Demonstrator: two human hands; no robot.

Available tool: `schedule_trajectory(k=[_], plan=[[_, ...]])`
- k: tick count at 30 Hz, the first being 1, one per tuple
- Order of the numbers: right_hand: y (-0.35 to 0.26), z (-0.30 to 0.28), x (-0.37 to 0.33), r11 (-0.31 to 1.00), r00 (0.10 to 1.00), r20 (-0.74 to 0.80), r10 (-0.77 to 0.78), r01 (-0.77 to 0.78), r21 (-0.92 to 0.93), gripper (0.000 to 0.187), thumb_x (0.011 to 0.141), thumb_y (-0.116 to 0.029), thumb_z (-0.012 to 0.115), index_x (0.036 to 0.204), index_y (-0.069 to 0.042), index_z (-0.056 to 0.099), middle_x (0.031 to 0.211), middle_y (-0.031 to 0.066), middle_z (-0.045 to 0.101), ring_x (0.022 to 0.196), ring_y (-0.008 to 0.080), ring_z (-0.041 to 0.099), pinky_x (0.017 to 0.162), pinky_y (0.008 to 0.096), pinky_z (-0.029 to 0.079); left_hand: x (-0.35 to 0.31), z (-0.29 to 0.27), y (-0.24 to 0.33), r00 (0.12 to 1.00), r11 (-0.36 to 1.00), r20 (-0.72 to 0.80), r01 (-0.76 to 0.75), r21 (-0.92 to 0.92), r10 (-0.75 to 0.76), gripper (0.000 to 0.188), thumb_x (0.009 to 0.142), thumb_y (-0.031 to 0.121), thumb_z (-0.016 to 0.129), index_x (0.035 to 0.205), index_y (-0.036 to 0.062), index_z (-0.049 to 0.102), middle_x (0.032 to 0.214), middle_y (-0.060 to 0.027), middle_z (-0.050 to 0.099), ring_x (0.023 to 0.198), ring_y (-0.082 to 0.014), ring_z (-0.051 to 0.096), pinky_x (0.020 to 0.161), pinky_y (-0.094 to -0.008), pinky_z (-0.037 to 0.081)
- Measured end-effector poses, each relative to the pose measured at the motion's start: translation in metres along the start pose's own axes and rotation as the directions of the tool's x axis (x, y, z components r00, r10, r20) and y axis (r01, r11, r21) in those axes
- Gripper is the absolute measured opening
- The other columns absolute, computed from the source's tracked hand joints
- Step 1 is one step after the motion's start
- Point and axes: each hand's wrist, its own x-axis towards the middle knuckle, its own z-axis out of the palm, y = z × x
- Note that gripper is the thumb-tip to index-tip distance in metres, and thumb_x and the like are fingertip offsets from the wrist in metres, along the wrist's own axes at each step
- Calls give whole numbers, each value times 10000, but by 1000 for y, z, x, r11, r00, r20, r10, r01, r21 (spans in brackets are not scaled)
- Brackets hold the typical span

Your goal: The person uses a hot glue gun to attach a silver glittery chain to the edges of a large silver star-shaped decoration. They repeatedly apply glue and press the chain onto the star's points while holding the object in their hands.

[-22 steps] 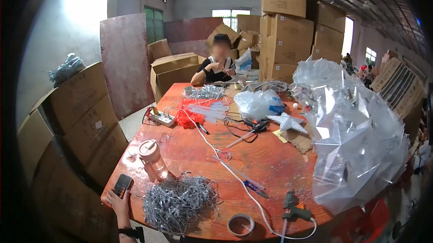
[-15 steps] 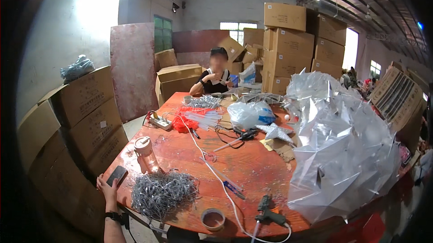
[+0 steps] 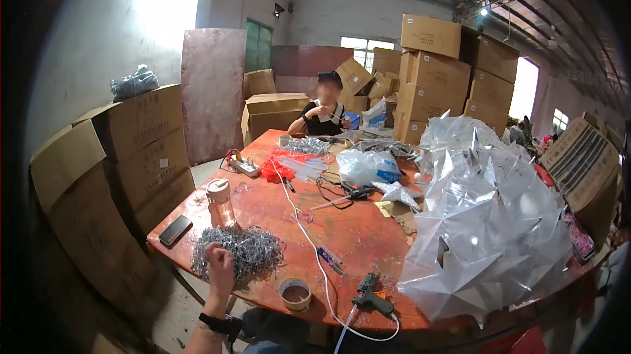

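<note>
Workshop, red-orange counter (image 3: 368, 245). Silver tinsel heap (image 3: 259, 255) near the left corner, just in front of a lidded bottle (image 3: 221, 204); phone (image 3: 175, 230) to the left, tape roll (image 3: 295, 294) to the right. Possible mishap: bottle toppled by snagged tinsel, if pulled. Left hand (image 3: 220, 264) at the heap's near side: fingers loosely curled, contact or hold indeterminable; right hand out of view.

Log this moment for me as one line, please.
left hand: at silver tinsel, contact unclear | right hand: out of view | phone: on table, unheld | glue gun: on table, unheld
</note>
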Motion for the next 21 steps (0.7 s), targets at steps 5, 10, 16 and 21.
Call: schedule_trajectory(k=[5, 10, 16, 21], plan=[[-70, -58, 23, 658, 792, -329, 515, -120, 743, 310, 1026, -182, 478, 1289, -43, 566, 1191, 203, 638, 912, 254, 647, 814, 372, 519, -20, 51, 10, 965, 988, 228, -109, -106, 131, 378, 920, -27, 585, 1214, 58, 362, 828, -105, 584, 732, -204, 613, 668, -327, 499], [-78, -37, 80, 710, 786, -310, 535, -219, 670, 310, 1026, -181, 478, 1288, -41, 566, 1192, 203, 638, 915, 254, 646, 816, 371, 519, -38, 61, -9, 925, 974, 329, -135, -182, 190, 227, 942, 19, 574, 1135, 30, 454, 957, -121, 502, 804, -197, 539, 741, -319, 488], [-63, 20, 98, 660, 731, -212, 649, -401, 635, 309, 1026, -179, 478, 1286, -39, 567, 1193, 202, 637, 918, 253, 645, 817, 370, 519, -33, 62, -4, 936, 958, 345, 30, -286, 74, 197, 969, 18, 481, 1148, 13, 400, 906, -93, 497, 778, -163, 504, 700, -299, 453], [-58, 39, 100, 629, 703, -161, 693, -480, 612, 309, 1026, -178, 477, 1285, -37, 568, 1193, 202, 637, 921, 253, 644, 819, 370, 519, -39, 54, 1, 885, 969, 427, -95, -229, 188, 159, 926, 27, 544, 1068, -10, 484, 863, -144, 551, 733, -242, 581, 681, -336, 494]])
